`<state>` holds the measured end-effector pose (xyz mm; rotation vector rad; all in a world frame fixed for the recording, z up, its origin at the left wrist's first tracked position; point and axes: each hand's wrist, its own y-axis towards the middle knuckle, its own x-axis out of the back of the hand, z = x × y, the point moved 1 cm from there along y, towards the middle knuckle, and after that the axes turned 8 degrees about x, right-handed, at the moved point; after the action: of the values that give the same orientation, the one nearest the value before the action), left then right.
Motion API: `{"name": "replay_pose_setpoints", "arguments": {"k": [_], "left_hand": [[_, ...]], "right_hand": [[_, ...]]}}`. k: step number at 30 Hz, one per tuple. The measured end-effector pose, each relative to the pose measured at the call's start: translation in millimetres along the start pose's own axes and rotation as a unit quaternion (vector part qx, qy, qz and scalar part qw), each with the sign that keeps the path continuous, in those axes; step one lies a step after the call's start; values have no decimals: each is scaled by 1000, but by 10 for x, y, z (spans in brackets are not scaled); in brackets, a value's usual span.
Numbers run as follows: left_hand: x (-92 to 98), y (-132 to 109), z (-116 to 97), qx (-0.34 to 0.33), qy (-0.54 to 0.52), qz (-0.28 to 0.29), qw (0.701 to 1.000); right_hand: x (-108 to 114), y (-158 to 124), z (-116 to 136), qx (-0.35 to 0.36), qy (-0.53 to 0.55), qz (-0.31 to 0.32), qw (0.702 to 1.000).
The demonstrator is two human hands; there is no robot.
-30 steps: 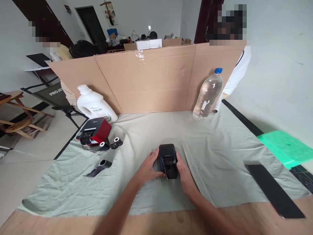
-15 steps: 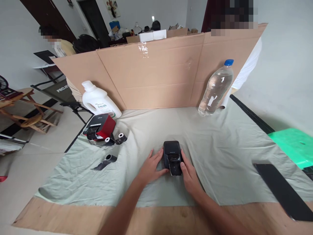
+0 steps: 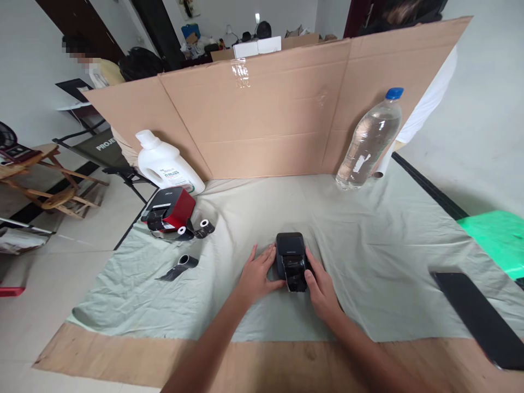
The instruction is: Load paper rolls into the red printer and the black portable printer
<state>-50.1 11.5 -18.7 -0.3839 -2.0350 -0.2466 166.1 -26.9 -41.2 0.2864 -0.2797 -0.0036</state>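
Near the front of the cloth lies a small black portable label printer (image 3: 290,244), with a strip of glossy black labels (image 3: 295,274) over its front. My left hand (image 3: 258,272) is against its left side, fingers stretched along the casing and thumb by the lower corner. On the opposite side my right hand (image 3: 321,285) grips the casing, its thumb beside the strip. Both hands hold the printer between them. Its underside is hidden. Off to the left, a part-unrolled black label roll (image 3: 184,265) rests on the cloth.
Back left are a red and black printer (image 3: 174,203), small label rolls (image 3: 207,225) and a white jug (image 3: 170,164). A water bottle (image 3: 370,144) leans by the cardboard panel (image 3: 262,120). A dark phone-like slab (image 3: 477,314) lies right. People are behind the panel.
The camera view has shifted slightly, so most things appear a little farther right. My hands stay on the portable label printer in nearly the same pose.
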Motion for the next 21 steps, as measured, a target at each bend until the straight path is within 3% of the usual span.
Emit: {"name": "replay_pose_setpoints", "arguments": {"k": [16,21], "left_hand": [[-28,0,63,4,-22,-23,999],[-11,-21,90,9,-59,-62,996]], "right_hand": [[2,34,-25,-2,6,-8,1000],[-16,39,-32,-7,17,-25,1000]]}}
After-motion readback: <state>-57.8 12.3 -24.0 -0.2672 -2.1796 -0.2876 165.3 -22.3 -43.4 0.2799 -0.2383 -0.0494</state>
